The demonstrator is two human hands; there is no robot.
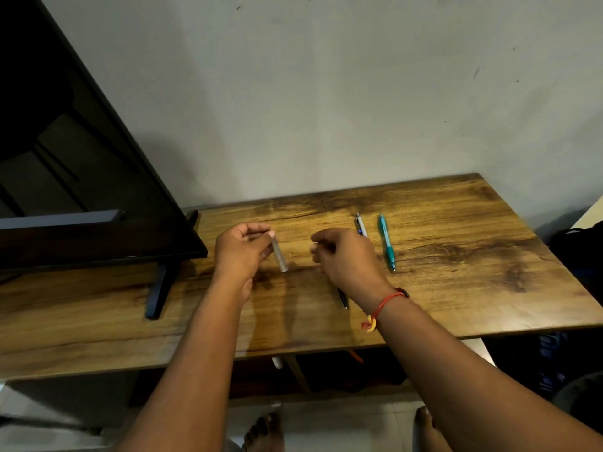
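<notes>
Above the wooden table (pixel 456 230), two hands work on a pen barrel.
The left hand (pixel 239 252) pinches the greyish pen barrel (pixel 280 257) by its upper end, slanted just over the tabletop. The right hand (pixel 346 256) hovers near it with curled fingers; whether they hold anything is too blurred to tell. A teal pen (pixel 387 243) lies further right.

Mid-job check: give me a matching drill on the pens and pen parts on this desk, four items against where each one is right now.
Things:
1. grey barrel
2. teal pen
3. white pen
4. dark pen

Places:
A. lying rightmost on the table
B. held in the left hand
C. lower end hidden behind the right hand, next to the teal pen
D. tip poking out by that hand's wrist

Pairs: 1-B; 2-A; 3-C; 4-D
</notes>
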